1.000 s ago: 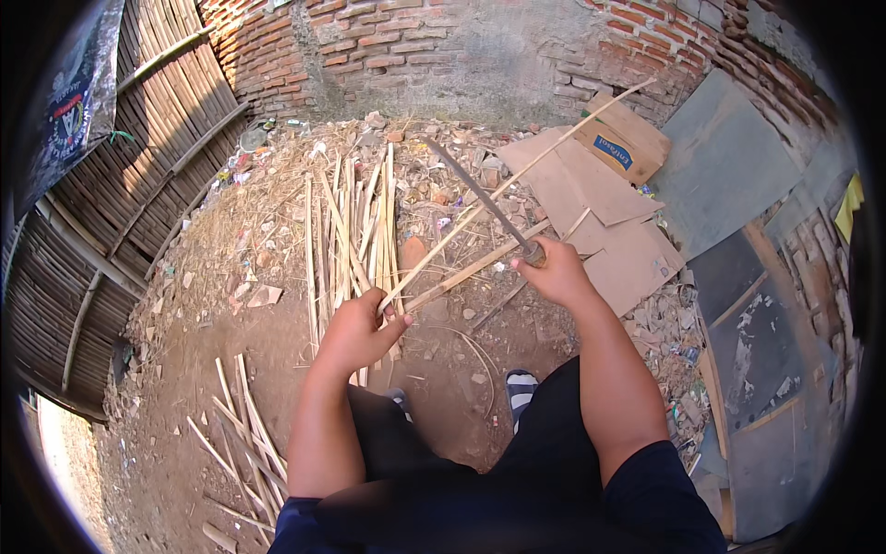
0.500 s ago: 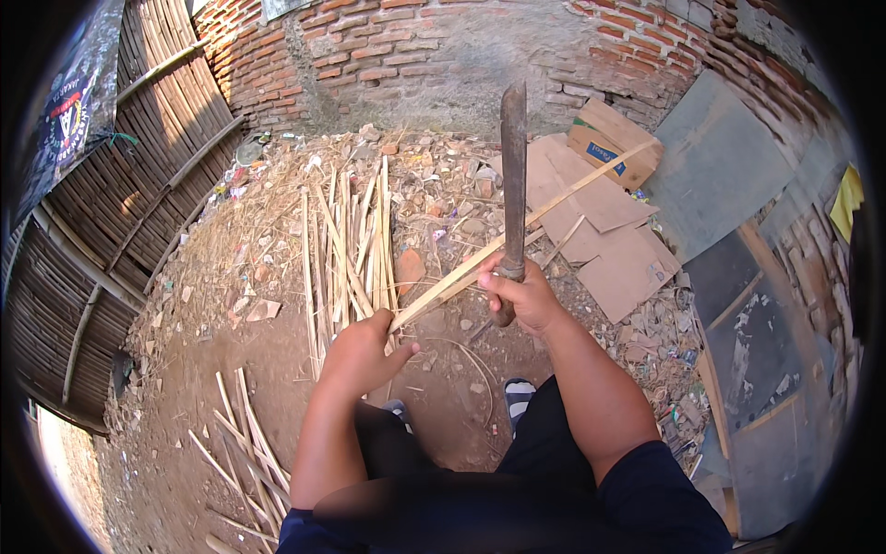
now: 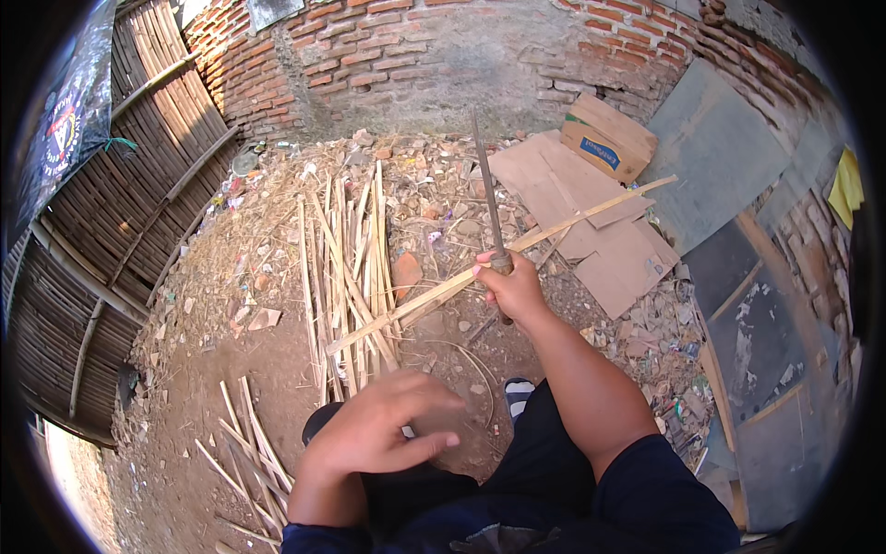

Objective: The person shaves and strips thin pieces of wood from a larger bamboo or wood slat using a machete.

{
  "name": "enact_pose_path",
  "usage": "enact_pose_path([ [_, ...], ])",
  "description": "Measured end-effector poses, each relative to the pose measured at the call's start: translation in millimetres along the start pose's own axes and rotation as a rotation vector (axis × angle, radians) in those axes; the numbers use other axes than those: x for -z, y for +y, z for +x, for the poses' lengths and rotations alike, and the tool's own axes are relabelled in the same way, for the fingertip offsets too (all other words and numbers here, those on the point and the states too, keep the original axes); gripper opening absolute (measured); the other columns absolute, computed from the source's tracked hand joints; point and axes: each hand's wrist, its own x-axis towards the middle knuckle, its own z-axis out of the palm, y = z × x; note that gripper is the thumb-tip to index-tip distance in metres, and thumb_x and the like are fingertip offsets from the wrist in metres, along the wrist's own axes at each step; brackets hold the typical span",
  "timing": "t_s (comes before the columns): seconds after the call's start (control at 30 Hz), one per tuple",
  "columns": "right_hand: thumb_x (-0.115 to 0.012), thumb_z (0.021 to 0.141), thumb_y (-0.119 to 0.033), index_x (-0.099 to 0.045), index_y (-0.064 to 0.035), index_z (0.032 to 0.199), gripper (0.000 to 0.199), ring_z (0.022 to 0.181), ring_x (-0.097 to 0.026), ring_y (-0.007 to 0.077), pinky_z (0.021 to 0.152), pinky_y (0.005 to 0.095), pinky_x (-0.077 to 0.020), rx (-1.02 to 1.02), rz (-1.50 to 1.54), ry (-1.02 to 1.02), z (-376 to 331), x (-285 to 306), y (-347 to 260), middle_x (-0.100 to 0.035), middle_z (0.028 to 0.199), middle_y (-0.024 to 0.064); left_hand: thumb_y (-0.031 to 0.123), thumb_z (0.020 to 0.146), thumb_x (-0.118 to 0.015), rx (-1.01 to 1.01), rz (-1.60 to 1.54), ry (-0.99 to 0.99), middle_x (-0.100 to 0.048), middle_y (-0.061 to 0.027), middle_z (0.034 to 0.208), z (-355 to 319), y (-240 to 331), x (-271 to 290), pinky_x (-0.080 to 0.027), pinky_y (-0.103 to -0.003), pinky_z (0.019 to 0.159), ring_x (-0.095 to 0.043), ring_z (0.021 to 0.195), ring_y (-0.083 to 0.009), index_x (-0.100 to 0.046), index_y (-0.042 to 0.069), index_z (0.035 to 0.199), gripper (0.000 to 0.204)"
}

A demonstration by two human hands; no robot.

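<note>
My right hand (image 3: 515, 288) is closed round the handle of a machete (image 3: 488, 194), its long dark blade pointing up, edge-on to me. A pale bamboo strip (image 3: 415, 308) is pinched in the same hand and slants from lower left to upper right across the blade. Over my lap, my left hand (image 3: 388, 427) is empty, thumb stretched out and fingers apart, somewhat smeared by motion. The strip's lower left end lies above a pile of split bamboo strips (image 3: 355, 249) on the ground ahead.
More bamboo strips (image 3: 254, 452) lie at the lower left. Flattened cardboard (image 3: 609, 263), a cardboard box (image 3: 611, 138) and grey boards (image 3: 720, 152) are on the right. A brick wall (image 3: 415, 65) stands ahead, a bamboo fence (image 3: 138, 212) on the left. Rubble covers much ground.
My left hand has let go of the bamboo strip and come back toward my lap. The machete has turned edge-on and dipped, and the strip has swung flatter.
</note>
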Motion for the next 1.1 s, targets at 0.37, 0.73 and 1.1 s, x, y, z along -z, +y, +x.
enact_pose_path([
  [0.37,-0.082,0.092,-0.019,-0.073,-0.0035,0.112,0.027,0.057,-0.062,0.0117,0.055,0.0288,-0.0518,0.068,-0.129,0.039,12.2,7.6,10.7,-0.068,0.079,0.0020,0.025,0.100,-0.074,-0.422,-0.935,-0.473,-0.074,-0.0170,0.115,-11.7,45.4,-101.6,-0.055,-0.047,0.088,-0.070,0.104,-0.0380,-0.074,0.001,0.116,0.029],
  [0.73,-0.082,0.091,-0.020,-0.074,-0.0041,0.111,0.026,0.069,-0.069,0.0153,0.065,0.0321,-0.0540,0.110,-0.214,0.030,16.7,8.8,20.2,-0.074,0.084,0.0060,0.032,0.094,-0.071,-0.560,-0.363,-0.235,-0.067,-0.0069,0.089,-19.5,38.8,-98.7,-0.045,-0.041,0.064,-0.063,0.075,-0.0270,-0.064,0.011,0.088,0.023],
  [1.1,-0.083,0.088,-0.023,-0.077,-0.0047,0.108,0.029,0.084,-0.074,0.0205,0.080,0.0358,-0.0560,0.181,-0.300,0.058,26.2,13.0,34.7,-0.078,0.091,0.0107,0.034,0.101,-0.066,-0.875,0.434,0.759,-0.061,0.0008,0.080,-41.1,69.2,-30.7,-0.032,-0.032,0.050,-0.047,0.058,-0.0158,-0.056,0.014,0.082,0.030],
])
